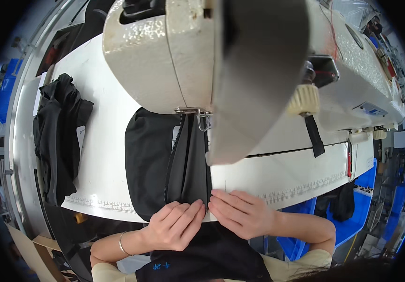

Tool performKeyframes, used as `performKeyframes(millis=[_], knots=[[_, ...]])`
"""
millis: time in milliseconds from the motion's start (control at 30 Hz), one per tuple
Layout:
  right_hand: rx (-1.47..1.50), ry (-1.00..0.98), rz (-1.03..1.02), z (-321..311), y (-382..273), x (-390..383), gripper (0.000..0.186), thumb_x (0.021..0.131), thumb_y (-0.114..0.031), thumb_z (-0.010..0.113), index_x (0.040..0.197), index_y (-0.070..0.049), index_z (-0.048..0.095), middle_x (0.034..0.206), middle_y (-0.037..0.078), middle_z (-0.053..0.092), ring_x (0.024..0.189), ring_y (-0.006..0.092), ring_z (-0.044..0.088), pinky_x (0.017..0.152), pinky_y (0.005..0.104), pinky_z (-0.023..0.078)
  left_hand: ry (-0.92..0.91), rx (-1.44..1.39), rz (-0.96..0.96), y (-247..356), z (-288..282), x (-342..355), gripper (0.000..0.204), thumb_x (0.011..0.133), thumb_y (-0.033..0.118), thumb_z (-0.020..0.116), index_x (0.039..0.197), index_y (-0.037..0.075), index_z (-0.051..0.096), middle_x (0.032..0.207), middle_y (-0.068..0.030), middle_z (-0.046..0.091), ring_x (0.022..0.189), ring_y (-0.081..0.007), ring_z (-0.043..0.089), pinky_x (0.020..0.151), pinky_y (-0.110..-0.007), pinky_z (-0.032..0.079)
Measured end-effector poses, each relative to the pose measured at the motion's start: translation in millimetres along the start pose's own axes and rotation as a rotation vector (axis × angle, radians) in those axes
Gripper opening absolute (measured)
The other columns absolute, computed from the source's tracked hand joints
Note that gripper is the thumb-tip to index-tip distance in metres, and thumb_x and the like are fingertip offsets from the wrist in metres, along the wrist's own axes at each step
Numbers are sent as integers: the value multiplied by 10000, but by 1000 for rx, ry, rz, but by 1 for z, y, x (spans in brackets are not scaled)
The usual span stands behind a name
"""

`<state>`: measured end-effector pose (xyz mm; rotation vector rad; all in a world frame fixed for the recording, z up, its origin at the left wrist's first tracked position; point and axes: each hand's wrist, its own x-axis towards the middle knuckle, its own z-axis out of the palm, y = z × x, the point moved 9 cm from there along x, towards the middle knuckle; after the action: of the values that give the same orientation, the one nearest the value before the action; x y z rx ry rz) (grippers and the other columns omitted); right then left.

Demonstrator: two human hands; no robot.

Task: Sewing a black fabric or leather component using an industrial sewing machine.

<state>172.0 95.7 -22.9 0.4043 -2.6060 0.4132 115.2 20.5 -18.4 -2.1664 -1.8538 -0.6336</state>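
Observation:
A black fabric piece with a zipper lies on the white sewing table, running under the machine's presser foot. My left hand is closed, its curled fingertips pinching the fabric's near end at the table's front edge, just right of the zipper. My right hand is closed on the same piece's right edge at the front, fingers bent and pressed together. The machine's pale head and a blurred pale part stand over the work and hide some of it.
A crumpled black fabric bundle lies at the table's left. Blue bins, one with black pieces, sit below the table at the right. A scissor-like red item is at the right edge. A cardboard box stands low at the left.

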Motion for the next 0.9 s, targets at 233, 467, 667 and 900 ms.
performKeyframes(millis=[233,467,667,900], knots=[[-20,35,-37,-3,-2,-1,233,709,-90,598,896,45,632,989,125,604,1016,271,592,811,334,492,20,-97,-60,-16,-13,14,306,633,60,622,917,-46,662,982,-136,646,699,-164,554,611,-261,438],[-62,-38,-91,2,-6,1,221,713,-116,575,864,31,641,974,127,604,1014,280,589,807,327,481,-44,89,56,-4,-22,21,362,575,87,582,901,-26,693,1030,-128,649,677,-142,492,595,-245,394],[-76,-44,-100,4,-6,-1,215,722,-137,570,855,16,643,995,131,609,1023,285,586,815,339,478,-116,88,50,1,3,16,270,688,92,585,900,-45,683,1044,-148,641,687,-147,495,611,-242,415],[-73,-47,-94,4,-6,-2,214,731,-135,570,862,17,645,1010,128,613,1034,286,584,836,344,478,-110,35,43,-1,3,15,317,650,77,589,921,-69,668,1051,-165,636,666,-147,499,588,-241,403]])
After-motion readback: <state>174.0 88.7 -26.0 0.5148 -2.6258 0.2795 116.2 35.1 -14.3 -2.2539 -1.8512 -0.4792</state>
